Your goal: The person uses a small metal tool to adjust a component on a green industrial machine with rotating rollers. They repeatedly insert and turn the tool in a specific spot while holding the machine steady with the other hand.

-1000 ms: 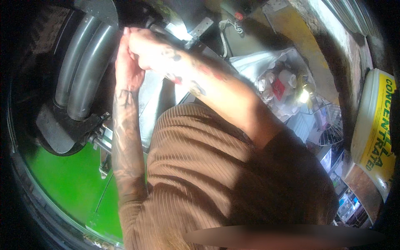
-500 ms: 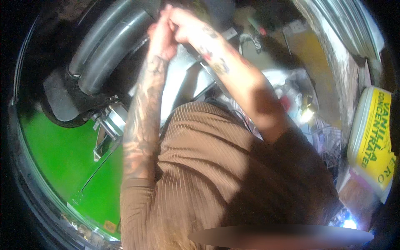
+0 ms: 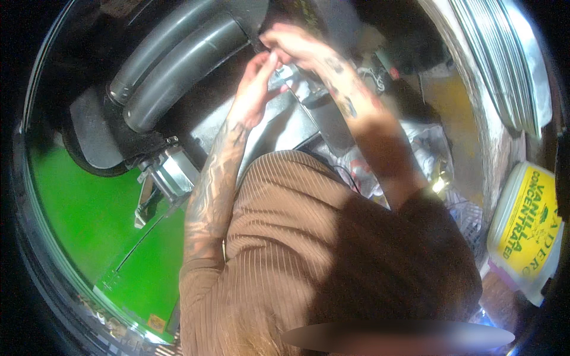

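Note:
My left hand point(image 3: 255, 92) is raised at the top middle, fingers up and thumb held apart from them. Its fingertips touch my right hand point(image 3: 294, 46), which bends over from the right with curled fingers. Whether something small sits between the right fingers is hidden. Just below the fingers shows a pale bluish patch, too blurred to name. Under both hands lies a pale, shiny flat surface point(image 3: 276, 127). Two thick black curved tubes point(image 3: 184, 74) stand to the left of my left hand.
A black housing with a silver metal bracket point(image 3: 172, 175) adjoins a bright green surface point(image 3: 77, 204) on the left. Crumpled clear plastic point(image 3: 424, 145) lies to the right. Further right are a tub with a yellow label point(image 3: 525, 228) and a stack of ridged silvery sheets point(image 3: 504, 65).
My hands have come partly apart from a tight press, and my left thumb now stands out. Both hands have shifted right and slightly lower in the picture.

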Motion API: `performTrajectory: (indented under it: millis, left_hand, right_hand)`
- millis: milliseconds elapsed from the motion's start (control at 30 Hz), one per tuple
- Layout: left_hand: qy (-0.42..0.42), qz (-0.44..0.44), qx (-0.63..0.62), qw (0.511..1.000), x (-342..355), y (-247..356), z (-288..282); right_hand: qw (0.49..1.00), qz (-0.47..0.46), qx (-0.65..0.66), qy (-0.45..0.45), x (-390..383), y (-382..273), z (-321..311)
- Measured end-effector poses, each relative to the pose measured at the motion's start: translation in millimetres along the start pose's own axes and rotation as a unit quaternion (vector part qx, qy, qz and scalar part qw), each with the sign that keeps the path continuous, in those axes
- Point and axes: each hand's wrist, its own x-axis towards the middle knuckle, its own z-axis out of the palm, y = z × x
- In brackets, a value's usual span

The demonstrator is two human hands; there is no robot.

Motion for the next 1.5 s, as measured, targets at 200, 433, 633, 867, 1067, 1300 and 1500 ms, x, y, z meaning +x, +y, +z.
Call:
performTrajectory:
  millis: [200, 433, 633, 867, 1067, 1300, 1500]
  left_hand:
    - [0.118, -0.05, 0.138, 0.982, -50.2, -73.3, -127.9]
    - [0.283, 0.057, 0.447, 0.847, -69.9, -163.1, -201.4]
    - [0.348, 0.048, 0.51, 0.785, -71.1, -162.4, -181.9]
    - [0.343, 0.017, 0.5, 0.795, -71.3, -151.2, -181.2]
    - [0.344, -0.008, 0.498, 0.796, -69.0, -149.6, -179.7]
    - [0.349, -0.027, 0.499, 0.793, -66.6, -141.7, -172.9]
    - [0.348, -0.01, 0.508, 0.788, -65.3, -145.2, -172.1]
  right_hand:
    - [0.89, -0.211, -0.402, 0.031, -42.1, 8.8, -35.3]
    - [0.942, -0.293, -0.104, 0.125, -30.4, -50.0, -29.3]
    - [0.895, -0.359, 0.063, 0.258, 24.8, -89.3, -3.2]
    - [0.832, -0.384, 0.134, 0.378, 49.6, -113.6, -1.6]
    - [0.821, -0.384, 0.321, 0.273, 105.1, -129.5, -19.1]
    - [0.893, -0.318, 0.308, 0.084, 183.6, -139.1, -11.5]
    - [0.926, -0.275, 0.247, 0.076, 186.3, -161.6, 2.1]
